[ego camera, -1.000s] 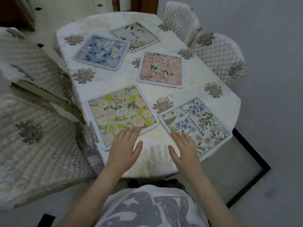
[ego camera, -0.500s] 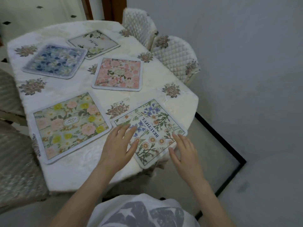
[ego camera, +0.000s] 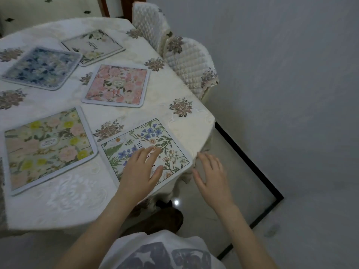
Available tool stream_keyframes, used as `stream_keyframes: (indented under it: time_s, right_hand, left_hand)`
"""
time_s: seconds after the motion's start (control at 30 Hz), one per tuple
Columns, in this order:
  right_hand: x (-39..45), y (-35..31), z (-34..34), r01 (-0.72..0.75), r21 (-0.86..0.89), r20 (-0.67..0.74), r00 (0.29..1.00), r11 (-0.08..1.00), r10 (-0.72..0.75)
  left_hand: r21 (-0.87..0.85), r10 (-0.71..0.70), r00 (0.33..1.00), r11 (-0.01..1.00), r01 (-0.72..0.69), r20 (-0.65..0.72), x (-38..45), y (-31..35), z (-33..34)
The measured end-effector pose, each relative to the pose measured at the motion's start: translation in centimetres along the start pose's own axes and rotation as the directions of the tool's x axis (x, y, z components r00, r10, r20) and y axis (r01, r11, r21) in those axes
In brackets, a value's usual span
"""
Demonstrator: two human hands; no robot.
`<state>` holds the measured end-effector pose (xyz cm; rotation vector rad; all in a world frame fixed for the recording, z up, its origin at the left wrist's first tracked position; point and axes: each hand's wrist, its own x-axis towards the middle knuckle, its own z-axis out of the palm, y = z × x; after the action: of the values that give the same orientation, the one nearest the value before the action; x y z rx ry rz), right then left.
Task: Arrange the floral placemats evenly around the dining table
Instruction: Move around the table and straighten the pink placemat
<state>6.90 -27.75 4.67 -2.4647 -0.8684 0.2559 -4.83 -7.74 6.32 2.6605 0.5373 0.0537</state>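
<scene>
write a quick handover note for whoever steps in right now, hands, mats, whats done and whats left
Left hand: open, flat on the wildflower placemat.
Right hand: open, off the table's near right corner, fingertips at the mat's edge.
All five mats are on the table: yellow-flowered mat, pink mat, blue mat, pale mat.
Left: the wildflower mat overhangs the table edge; pull it in. Blue and pale mats overlap; space evenly.

Two quilted cream chairs [ego camera: 186, 61] with brown flower trim stand at about one o'clock, pushed close together against a plain grey wall [ego camera: 281, 74]. A pale glossy floor [ego camera: 223, 191] with a black border line [ego camera: 250, 162] fills four o'clock. A dark wooden door frame [ego camera: 124, 6] shows at twelve o'clock.
</scene>
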Motion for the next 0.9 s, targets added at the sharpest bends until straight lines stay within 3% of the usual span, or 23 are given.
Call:
stream_keyframes:
  time_s: [0.27,0.53,0.67,0.9]
  right_hand:
    - [10.8,1.8,0.1,0.093,-0.023,0.065,0.994,0.995,-0.091]
    - [21.7,0.5,-0.2,0.262,-0.026,0.182,0.95,0.965,-0.253]
    - [25.8,-1.0,0.2,0.342,0.007,0.193,0.921,0.94,-0.337]
    - [31.4,-1.0,2.1,0.457,0.03,0.351,0.828,0.889,-0.437]
  left_hand:
    - [-0.071,-0.087,0.994,0.994,0.082,-0.069,8.9,-1.4,1.1]
    - [-0.148,-0.305,0.946,0.946,0.288,-0.111,14.9,-4.1,-0.6]
    - [-0.135,-0.397,0.907,0.915,0.379,-0.142,16.0,-5.5,-1.6]
    - [-0.143,-0.575,0.798,0.818,0.557,-0.18,16.8,-5.0,-0.3]
